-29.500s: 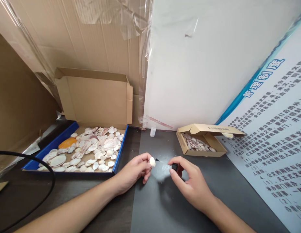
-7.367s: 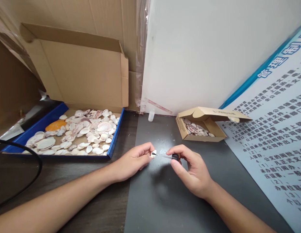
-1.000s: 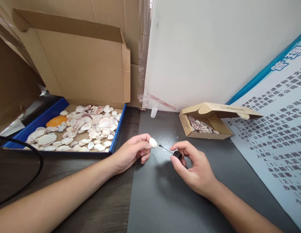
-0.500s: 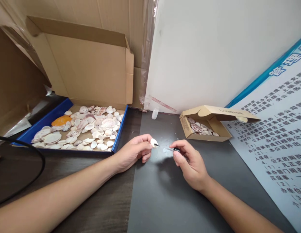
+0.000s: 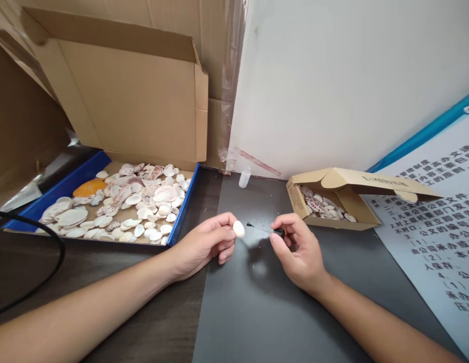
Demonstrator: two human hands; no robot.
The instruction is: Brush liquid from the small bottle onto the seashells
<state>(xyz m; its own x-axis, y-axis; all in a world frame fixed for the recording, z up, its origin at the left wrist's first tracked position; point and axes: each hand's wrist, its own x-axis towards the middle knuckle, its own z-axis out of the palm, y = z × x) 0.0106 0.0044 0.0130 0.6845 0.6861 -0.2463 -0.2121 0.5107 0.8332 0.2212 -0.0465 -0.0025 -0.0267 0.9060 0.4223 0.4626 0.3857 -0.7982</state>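
Note:
Between thumb and forefinger, my left hand (image 5: 210, 242) pinches a small white ribbed seashell (image 5: 239, 229). My right hand (image 5: 299, 252) grips the black cap of a small applicator brush (image 5: 261, 229). Its thin stem points left, and the dark bristle tip is a short gap away from the shell. Behind the hands stands a small translucent white bottle (image 5: 244, 178). On the left, a blue-edged cardboard box (image 5: 186, 204) holds many white and pinkish shells and one orange shell (image 5: 89, 188). To the right, a smaller open cardboard box (image 5: 298, 199) has patterned shells inside.
A black cable (image 5: 62, 252) curves across the left side. At the right lies a printed sheet (image 5: 416, 247) with a blue border. A grey mat (image 5: 257, 317) covers the dark table under my right hand, and a white panel (image 5: 325, 85) rises behind it.
The brush tip was touching the shell and is now drawn off to the right. The shell has turned, showing its ribbed face more. The view has shifted slightly.

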